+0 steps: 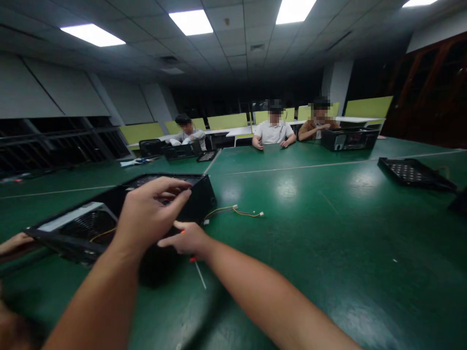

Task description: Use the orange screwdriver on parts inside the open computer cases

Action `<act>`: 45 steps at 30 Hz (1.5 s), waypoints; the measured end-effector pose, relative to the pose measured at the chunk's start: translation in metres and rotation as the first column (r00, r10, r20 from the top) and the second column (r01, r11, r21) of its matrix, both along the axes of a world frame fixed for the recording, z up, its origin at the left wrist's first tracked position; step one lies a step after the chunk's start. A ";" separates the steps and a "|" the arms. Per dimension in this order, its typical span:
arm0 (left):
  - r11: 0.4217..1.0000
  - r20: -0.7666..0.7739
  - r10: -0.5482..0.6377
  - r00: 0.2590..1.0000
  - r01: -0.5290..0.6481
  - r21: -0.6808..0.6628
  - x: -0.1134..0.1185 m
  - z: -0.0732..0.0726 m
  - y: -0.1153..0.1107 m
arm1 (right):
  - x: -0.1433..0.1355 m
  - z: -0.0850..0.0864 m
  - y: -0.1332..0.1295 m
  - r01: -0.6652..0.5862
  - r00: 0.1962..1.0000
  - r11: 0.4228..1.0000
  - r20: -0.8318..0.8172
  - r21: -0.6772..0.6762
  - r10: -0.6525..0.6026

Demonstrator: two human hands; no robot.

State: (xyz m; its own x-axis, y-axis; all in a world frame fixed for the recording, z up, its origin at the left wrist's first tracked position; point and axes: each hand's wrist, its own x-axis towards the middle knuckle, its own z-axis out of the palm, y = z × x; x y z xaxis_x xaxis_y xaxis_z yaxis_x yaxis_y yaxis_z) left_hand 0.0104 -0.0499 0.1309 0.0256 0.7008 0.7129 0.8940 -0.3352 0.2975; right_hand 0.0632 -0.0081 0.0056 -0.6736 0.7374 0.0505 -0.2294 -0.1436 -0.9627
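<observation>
A black computer case lies on the green table, its fan unit towards the left. My left hand is over the front side of the case, thumb and fingertips close together; whatever is between them is too small to make out. Just below and to the right, my right hand is closed around a screwdriver with a red-orange handle, partly hidden by the hand, its thin shaft pointing down over the table. Thin cables with white connectors trail from the case's right end.
Another person's hand touches the case's left end. Across the green table three people sit, with more black cases near two of them. A perforated black part lies at the right.
</observation>
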 end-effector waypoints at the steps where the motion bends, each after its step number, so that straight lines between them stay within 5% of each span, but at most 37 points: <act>1: 1.000 0.076 -0.018 0.997 0.016 0.024 0.008 -0.010 -0.002 | 0.005 0.001 0.009 0.002 1.000 1.000 0.013 -0.023 -0.002; 4: 0.997 0.298 -0.069 0.952 0.072 0.001 0.027 -0.048 0.009 | 0.050 -0.005 0.031 0.053 0.998 0.996 0.028 -0.070 -0.051; 7: 0.979 0.427 -0.125 0.895 0.180 -0.090 0.042 -0.094 0.036 | 0.132 -0.025 0.040 0.138 0.989 0.989 0.067 -0.052 -0.134; 11: 0.934 0.402 -0.213 0.890 0.306 -0.183 0.069 -0.155 0.062 | 0.246 -0.054 0.034 0.340 0.926 0.938 0.151 0.070 -0.347; 15: 0.835 0.310 -0.369 0.876 0.459 -0.302 0.085 -0.193 0.062 | 0.309 -0.076 0.026 0.558 0.796 0.813 0.169 0.163 -0.581; 20: 0.721 0.181 -0.531 0.828 0.553 -0.417 0.088 -0.201 0.057 | 0.322 -0.091 0.034 0.633 0.684 0.700 0.183 0.332 -0.706; 28: 0.744 0.215 -0.481 0.850 0.526 -0.412 0.093 -0.205 0.061 | 0.306 -0.094 0.023 0.428 0.784 0.762 0.219 0.486 -0.581; 31: 0.764 0.236 -0.503 0.832 0.555 -0.329 0.089 -0.203 0.061 | 0.304 -0.095 0.020 0.237 0.819 0.711 0.258 0.662 -0.513; 34: 0.738 0.245 -0.555 0.795 0.606 -0.297 0.090 -0.201 0.058 | 0.304 -0.097 0.020 0.117 0.784 0.664 0.342 0.738 -0.518; 38: 0.721 0.225 -0.606 0.763 0.647 -0.250 0.097 -0.199 0.050 | 0.305 -0.094 0.019 0.051 0.738 0.690 0.438 0.722 -0.513; 45: 0.782 0.218 -0.536 0.816 0.577 -0.236 0.102 -0.196 0.039 | 0.304 -0.094 0.015 0.038 0.702 0.692 0.473 0.721 -0.532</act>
